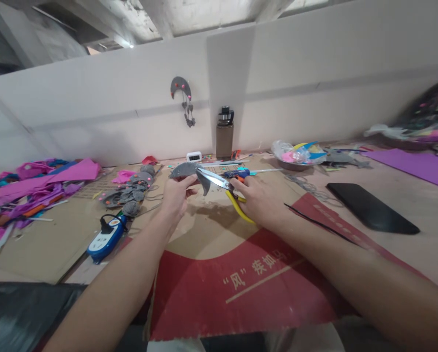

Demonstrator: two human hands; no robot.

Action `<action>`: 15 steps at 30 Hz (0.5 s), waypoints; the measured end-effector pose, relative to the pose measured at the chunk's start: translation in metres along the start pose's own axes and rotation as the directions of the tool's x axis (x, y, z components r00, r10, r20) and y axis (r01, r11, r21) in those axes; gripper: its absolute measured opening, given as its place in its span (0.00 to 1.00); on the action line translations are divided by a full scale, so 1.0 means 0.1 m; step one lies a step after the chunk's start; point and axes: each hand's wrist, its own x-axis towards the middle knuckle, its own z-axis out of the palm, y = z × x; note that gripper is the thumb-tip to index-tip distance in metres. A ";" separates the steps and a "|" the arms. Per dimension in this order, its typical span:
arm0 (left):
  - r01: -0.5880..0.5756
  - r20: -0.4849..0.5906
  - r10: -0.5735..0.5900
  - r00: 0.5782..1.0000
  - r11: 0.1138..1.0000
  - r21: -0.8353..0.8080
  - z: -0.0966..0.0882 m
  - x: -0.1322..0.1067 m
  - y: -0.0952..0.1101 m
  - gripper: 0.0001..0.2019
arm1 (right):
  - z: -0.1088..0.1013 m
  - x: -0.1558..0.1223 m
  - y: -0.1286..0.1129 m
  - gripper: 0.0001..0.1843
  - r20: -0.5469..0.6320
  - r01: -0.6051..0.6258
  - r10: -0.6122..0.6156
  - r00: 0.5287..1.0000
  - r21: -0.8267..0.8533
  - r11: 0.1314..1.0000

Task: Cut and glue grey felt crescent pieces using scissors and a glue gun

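My left hand (179, 194) is closed on a grey felt crescent (185, 170), pinching its lower edge. In my right hand (254, 198) are scissors (237, 205) with yellow handles. Their metal blades point left and lie across the right part of the crescent, at its curved tip. Whether the blades are cutting into the felt I cannot tell. Both hands are above a cardboard sheet (200, 237) with a red printed area. Just behind the scissors lies a blue glue gun (237, 173).
A blue-and-white power strip (106, 238), grey yarn pieces (125, 193) and pink and purple felt scraps (46, 183) are at left. A black phone (372, 208) and a bowl (295, 165) of scraps are at right. Against the wall stands a brown bottle (224, 139).
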 end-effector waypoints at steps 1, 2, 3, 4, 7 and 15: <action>0.005 0.000 -0.005 1.000 1.000 0.004 0.00 -0.01 0.00 0.15 | -0.01 0.00 0.00 0.18 0.001 0.003 -0.003 1.000 -0.006 1.000; 0.010 0.001 -0.010 1.000 1.000 0.007 0.01 -0.01 0.00 0.14 | -0.01 0.00 -0.01 0.18 0.004 0.006 -0.006 1.000 -0.009 1.000; 0.014 0.001 -0.014 1.000 1.000 0.010 0.01 -0.02 -0.01 0.14 | -0.01 0.00 -0.01 0.18 0.010 0.007 -0.006 1.000 -0.010 1.000; 0.016 -0.001 -0.016 1.000 1.000 0.013 0.01 -0.02 -0.01 0.14 | -0.01 0.00 -0.01 0.18 0.018 0.005 -0.005 1.000 -0.011 1.000; 0.019 -0.010 -0.019 1.000 1.000 0.023 0.02 -0.03 -0.01 0.14 | 0.00 0.00 -0.01 0.18 0.059 -0.002 0.002 0.998 -0.008 1.000; 0.018 -0.062 -0.017 0.998 1.000 0.025 0.04 -0.04 -0.06 0.14 | -0.07 0.00 -0.10 0.20 0.177 -0.042 0.044 0.983 -0.015 0.999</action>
